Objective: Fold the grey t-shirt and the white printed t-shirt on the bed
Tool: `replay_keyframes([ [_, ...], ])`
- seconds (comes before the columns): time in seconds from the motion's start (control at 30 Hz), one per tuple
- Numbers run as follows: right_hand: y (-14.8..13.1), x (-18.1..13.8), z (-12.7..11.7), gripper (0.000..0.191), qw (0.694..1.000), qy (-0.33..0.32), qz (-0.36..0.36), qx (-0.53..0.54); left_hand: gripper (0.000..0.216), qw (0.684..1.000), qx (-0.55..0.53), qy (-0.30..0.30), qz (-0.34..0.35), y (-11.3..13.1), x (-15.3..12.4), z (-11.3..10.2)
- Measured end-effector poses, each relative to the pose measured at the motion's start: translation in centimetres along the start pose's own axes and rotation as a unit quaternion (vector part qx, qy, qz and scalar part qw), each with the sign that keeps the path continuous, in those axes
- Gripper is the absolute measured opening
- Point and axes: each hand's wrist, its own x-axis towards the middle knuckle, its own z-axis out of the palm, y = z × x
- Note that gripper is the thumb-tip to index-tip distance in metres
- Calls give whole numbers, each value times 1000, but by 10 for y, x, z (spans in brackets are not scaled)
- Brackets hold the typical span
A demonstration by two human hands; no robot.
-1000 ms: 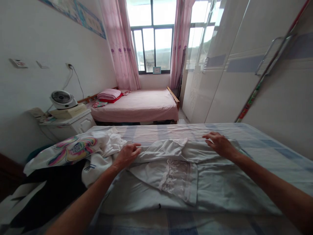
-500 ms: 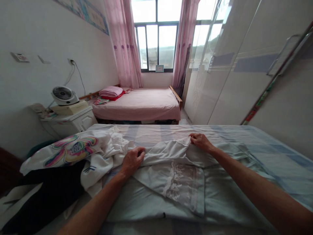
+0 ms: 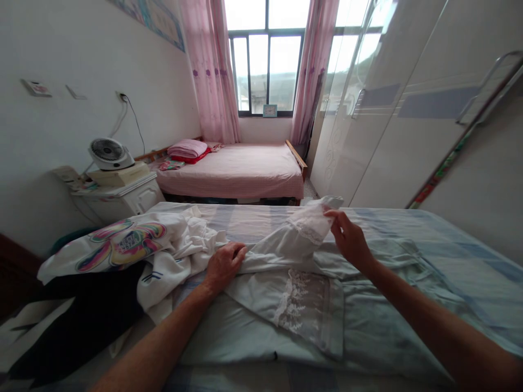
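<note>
Currently, your right hand (image 3: 349,238) pinches a raised lace cuff (image 3: 308,222) in a closed grip; your left hand (image 3: 224,264) curls over the sleeve (image 3: 281,246), its hold hidden. Uneven pulling could crease the pale garment (image 3: 245,337), spread across the bed (image 3: 461,253) at six o'clock.

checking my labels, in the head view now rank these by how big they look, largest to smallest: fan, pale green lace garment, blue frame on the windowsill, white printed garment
1. pale green lace garment
2. white printed garment
3. fan
4. blue frame
</note>
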Motion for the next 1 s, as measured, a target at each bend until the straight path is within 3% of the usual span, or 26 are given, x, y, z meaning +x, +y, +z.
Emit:
replay_keyframes([
  [0.17,-13,-49,-33,38,998,-21,-36,-47,36,998,-65,-6,-3,0,0,-4],
  [0.33,-2,-91,-43,49,982,-99,113,118,44,991,-130,-33,-19,3,2,-7],
  [0.47,1,-80,-41,61,931,-116,202,281,45,987,-139,-78,-29,9,12,-8],
  [0.6,-8,-59,-35,81,895,-56,224,381,57,981,-147,-120,-49,21,25,-9],
  [0.7,-14,-59,-22,92,861,-77,283,416,68,969,-184,-142,-85,30,33,-10],
  [0.77,-18,-63,-11,87,860,-118,295,399,68,960,-213,-155,-99,35,36,-10],
  [0.9,-25,-59,4,58,892,-141,245,354,65,941,-260,-175,-128,37,43,-9],
  [1.0,-32,-45,1,53,859,-132,261,420,67,905,-355,-198,-123,34,45,-13],
])
